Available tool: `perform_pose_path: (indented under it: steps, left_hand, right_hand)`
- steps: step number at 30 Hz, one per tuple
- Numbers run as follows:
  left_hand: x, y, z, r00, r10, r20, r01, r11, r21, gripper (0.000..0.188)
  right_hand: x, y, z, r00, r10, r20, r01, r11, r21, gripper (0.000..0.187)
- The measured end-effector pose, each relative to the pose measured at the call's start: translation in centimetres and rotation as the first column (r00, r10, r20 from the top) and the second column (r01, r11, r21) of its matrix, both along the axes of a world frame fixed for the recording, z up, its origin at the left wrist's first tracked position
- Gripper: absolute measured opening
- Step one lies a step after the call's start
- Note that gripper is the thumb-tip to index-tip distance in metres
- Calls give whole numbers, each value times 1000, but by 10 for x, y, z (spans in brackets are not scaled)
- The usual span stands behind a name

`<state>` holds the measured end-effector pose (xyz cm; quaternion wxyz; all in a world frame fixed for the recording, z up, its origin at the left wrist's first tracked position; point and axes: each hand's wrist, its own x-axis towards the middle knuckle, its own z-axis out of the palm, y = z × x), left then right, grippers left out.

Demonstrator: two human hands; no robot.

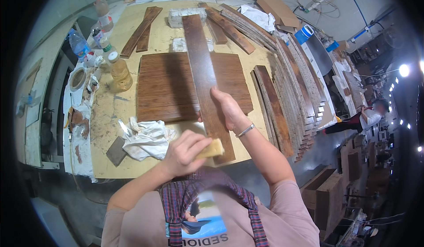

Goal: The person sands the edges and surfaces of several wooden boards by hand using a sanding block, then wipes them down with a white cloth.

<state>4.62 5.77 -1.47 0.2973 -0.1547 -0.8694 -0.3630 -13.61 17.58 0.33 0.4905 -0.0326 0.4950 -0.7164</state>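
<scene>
A long brown wooden plank (202,66) slants up over the table, its near end close to my body. My right hand (229,108), with a bracelet at the wrist, is closed around the plank's right edge; its fingertips show at the left edge. In my left hand (186,150) is a yellow sponge-like block (213,149), touching or just over the plank's near end. Beneath the plank lies a panel of brown boards (165,88) side by side. A crumpled white cloth (148,139) and a dark flat pad (115,150) lie nearest my left hand.
On the left stand a jar of yellowish liquid (120,72) and several plastic bottles (78,45). Stacked planks (293,88) line the right side. More boards (142,30) and a whitish block (176,18) lie at the back. Another person (371,116) stands far right.
</scene>
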Motion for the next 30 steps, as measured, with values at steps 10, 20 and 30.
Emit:
perform_pose_path:
  steps: [10, 20, 30]
  left_hand:
    - [-67, -118, 37, 731, 663, -165, -658, 748, 88, 34]
    - [-63, -64, 19, 920, 360, -154, -370, 928, -37, 33]
    - [-49, -78, 5, 940, 338, -45, -336, 941, 48, 39]
  right_hand:
    - [33, 21, 7, 972, 214, -96, -206, 974, 91, 53]
    - [30, 40, -1, 981, 160, -114, -142, 979, 148, 49]
    - [42, 69, -8, 938, 247, -242, -182, 948, 262, 54]
